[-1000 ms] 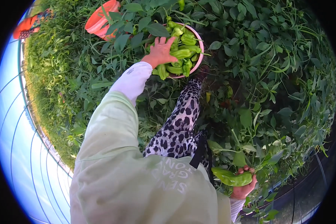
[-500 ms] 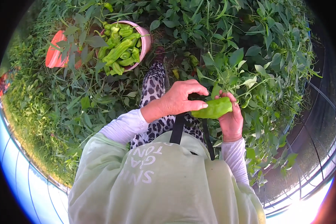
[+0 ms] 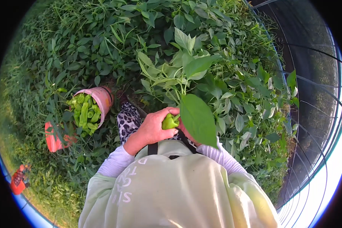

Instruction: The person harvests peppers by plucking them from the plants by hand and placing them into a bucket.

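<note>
green pepper [image 3: 170,121] gripped in left hand [image 3: 152,127], right hand behind leaf [image 3: 197,119]

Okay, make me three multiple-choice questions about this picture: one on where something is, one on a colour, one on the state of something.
1. Where is the pink bucket relative to the person?
A. to their left
B. to their right
C. behind them

2. What colour is the pepper in hand?
A. red
B. green
C. yellow

3. What state is the bucket in?
A. empty
B. upside down
C. holding green peppers

Answers:
1 A, it sits left of the leopard-print leg.
2 B, the left hand grips a green one.
3 C, long green peppers fill it.
</note>
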{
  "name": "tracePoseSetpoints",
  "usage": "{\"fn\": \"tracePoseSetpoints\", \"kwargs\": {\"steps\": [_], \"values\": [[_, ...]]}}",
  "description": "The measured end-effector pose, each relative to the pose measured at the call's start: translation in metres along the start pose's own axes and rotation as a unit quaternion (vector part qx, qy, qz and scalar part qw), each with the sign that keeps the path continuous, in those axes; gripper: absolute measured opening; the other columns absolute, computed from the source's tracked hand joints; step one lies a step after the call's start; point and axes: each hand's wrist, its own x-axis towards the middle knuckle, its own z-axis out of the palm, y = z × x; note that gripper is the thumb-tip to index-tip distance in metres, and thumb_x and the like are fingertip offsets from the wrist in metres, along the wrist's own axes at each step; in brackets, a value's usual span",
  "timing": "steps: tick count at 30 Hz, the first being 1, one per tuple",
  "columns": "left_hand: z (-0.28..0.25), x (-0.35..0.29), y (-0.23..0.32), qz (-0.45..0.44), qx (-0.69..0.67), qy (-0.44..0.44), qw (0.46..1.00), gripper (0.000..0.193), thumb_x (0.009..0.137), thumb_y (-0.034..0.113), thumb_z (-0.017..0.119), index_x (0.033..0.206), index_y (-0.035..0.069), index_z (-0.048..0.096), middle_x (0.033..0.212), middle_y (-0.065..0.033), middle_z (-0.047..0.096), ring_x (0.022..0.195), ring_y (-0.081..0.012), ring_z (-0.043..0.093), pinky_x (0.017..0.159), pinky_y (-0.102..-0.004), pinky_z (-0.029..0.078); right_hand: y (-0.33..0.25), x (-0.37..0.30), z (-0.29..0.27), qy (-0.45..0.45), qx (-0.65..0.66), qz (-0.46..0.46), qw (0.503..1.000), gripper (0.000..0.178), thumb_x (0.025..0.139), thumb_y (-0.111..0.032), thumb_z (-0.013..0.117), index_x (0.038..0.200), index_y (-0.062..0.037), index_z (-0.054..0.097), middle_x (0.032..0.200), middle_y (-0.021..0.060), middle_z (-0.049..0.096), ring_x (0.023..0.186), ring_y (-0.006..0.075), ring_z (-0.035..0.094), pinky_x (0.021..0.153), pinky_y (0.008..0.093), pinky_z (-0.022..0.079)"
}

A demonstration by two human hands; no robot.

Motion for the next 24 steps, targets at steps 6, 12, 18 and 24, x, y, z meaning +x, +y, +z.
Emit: {"fn": "tracePoseSetpoints", "kwargs": {"steps": [6,12,18,24], "values": [[0.019,0.01,0.025,0.007,0.049,-0.035,0.998,0.052,0.069,0.021,0.071,0.116,0.003,0.057,0.1,-0.0143,0.065,0.086,-0.0294,0.064,0.078,-0.0358,0.05,-0.015,-0.029,-0.033,0.006,-0.431,-0.311,0.847,0.028,0.094,-0.024,0.053,0.105,-0.002,0.066,0.106,0.0142,0.065,0.101,0.0315,0.06,0.088,0.0386,0.048],[0.027,0.011,0.063,-0.035,0.092,-0.026,0.995,0.053,0.07,0.017,0.07,0.118,0.004,0.053,0.094,-0.0124,0.064,0.084,-0.0193,0.063,0.078,-0.0321,0.049,-0.021,-0.042,-0.051,0.052,-0.2,-0.098,0.973,0.038,0.091,-0.033,0.055,0.121,-0.0092,0.058,0.116,0.0122,0.06,0.1,0.023,0.061,0.085,0.0337,0.046],[0.034,0.017,0.081,0.004,0.179,-0.116,0.977,0.044,0.064,0.015,0.075,0.101,0.005,0.055,0.086,-0.0096,0.062,0.079,-0.0167,0.06,0.073,-0.0308,0.048,-0.038,-0.053,-0.044,-0.116,0.044,0.063,0.99,0.061,0.085,-0.046,0.056,0.137,-0.0205,0.041,0.117,0.0008,0.053,0.104,0.0188,0.052,0.09,0.0365,0.035],[0.05,0.03,0.088,-0.009,0.116,-0.117,0.986,0.037,0.071,0.018,0.073,0.101,0.0,0.059,0.091,-0.0077,0.064,0.08,-0.0155,0.059,0.076,-0.029,0.047,-0.053,-0.043,-0.035,-0.071,0.055,-0.222,0.971,0.051,0.076,-0.006,0.06,0.126,-0.0107,0.052,0.1,0.0026,0.058,0.087,0.0152,0.055,0.078,0.0311,0.045]]}}
